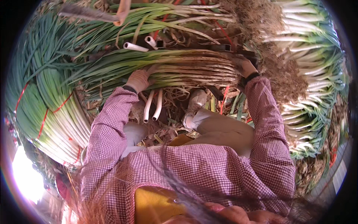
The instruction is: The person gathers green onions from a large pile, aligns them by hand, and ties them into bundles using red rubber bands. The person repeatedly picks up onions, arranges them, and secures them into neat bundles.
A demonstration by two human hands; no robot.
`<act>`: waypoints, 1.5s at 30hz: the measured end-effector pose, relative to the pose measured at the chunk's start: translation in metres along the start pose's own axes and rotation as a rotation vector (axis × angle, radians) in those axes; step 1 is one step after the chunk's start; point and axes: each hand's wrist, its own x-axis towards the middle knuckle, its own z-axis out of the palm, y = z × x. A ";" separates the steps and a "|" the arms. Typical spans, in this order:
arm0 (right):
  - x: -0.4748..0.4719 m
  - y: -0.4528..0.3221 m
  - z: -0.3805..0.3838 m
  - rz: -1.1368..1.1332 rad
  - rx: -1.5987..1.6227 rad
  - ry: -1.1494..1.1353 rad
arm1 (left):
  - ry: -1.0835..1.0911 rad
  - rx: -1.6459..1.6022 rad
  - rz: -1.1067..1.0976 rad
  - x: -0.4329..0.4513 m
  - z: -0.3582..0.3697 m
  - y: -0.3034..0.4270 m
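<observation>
A loose bunch of long green onions lies crosswise before me, green leaves to the left and soil-stained pale stems to the right. My left hand grips its near side where the leaves meet the stems. At the root end, my right hand holds the bunch, its fingers partly lost among the dark roots. Under the bunch is a low metal frame with white tubes. Two tube ends stick out on my side, and two more tubes show on the far side.
Tied green onion bundles with red string lie at left. More loose stalks lie beyond the frame. A long row of onions, roots inward, runs along the right. My shoe rests on leaf litter. A blurred strap-like thing crosses the upper left.
</observation>
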 end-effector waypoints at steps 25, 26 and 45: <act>0.008 0.031 0.076 -0.617 -1.935 0.219 | 0.439 0.411 0.176 0.048 0.009 -0.014; 0.011 0.031 0.079 -0.437 -1.835 0.136 | 0.396 0.382 0.174 0.049 0.009 -0.014; 0.015 0.027 0.211 -0.765 -1.784 -0.120 | 0.442 0.409 -0.054 0.041 0.013 -0.030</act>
